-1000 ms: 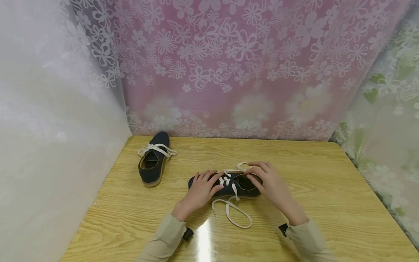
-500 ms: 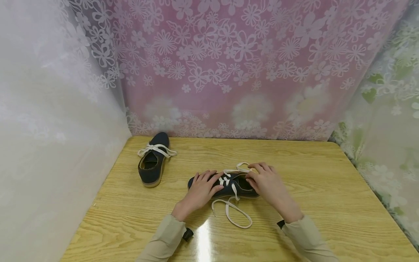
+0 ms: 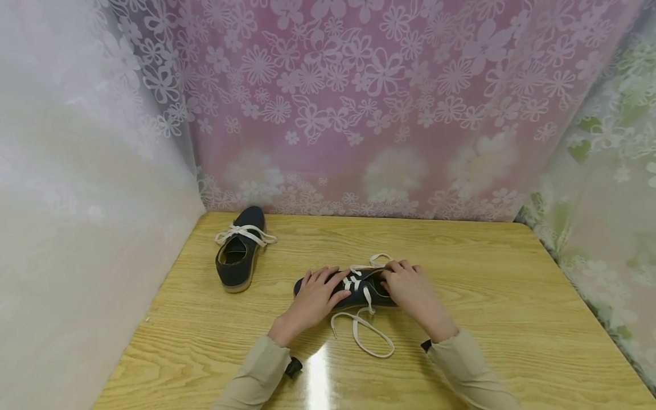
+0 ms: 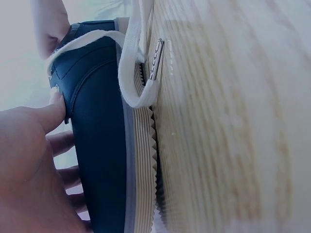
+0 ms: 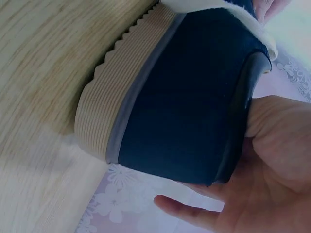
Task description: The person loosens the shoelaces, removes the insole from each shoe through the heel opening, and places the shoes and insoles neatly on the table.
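A navy sneaker (image 3: 359, 299) with a pale ribbed sole lies sideways on the table, toe to the left. Its white lace (image 3: 379, 356) is untied, one end looping on the near side and the other behind the shoe. Across the toe rests my left hand (image 3: 312, 302), fingers extended over the top and thumb near the eyelets. My right hand (image 3: 410, 290) grips the collar at the heel end and covers much of the opening. In the right wrist view the thumb goes in over the heel rim of the sneaker (image 5: 180, 102), with fingers beyond it.
A second navy sneaker (image 3: 238, 259), its white lace tied in a bow, stands at the back left of the wooden table (image 3: 461, 245). A pink floral curtain (image 3: 333, 159) hangs along the back edge, with pale sheets at both sides.
My right hand has moved left and closer in over the sneaker's opening, its fingers curling onto the collar. The left hand and the second sneaker stay put.
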`<action>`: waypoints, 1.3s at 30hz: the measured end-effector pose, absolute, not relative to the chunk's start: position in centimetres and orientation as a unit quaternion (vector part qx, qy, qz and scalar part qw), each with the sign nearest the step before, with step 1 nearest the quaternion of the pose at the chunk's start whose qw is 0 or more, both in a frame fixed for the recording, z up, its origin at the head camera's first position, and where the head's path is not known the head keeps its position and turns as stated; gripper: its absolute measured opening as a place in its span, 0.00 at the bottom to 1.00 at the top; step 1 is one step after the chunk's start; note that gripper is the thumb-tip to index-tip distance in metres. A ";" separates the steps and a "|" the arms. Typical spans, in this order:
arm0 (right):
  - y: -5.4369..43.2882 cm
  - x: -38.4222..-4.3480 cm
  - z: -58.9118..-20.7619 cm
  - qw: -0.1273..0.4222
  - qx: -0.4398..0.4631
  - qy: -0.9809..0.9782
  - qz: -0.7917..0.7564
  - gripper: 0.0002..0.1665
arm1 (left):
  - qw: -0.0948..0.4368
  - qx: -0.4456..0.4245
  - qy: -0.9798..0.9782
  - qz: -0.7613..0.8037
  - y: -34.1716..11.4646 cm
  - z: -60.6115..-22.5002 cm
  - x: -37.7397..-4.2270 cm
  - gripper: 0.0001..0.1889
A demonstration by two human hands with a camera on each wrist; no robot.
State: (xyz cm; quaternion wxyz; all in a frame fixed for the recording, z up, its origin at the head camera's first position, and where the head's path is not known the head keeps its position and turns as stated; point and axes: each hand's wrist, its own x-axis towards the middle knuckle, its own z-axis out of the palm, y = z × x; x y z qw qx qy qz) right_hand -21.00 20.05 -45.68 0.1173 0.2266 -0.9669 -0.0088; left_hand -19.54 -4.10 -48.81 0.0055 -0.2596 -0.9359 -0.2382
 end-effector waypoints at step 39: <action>20.0 -21.0 -48.0 0.222 0.254 -0.941 -0.026 0.25 | 0.019 -0.251 -0.941 -0.227 -3.8 -48.9 -19.3 0.30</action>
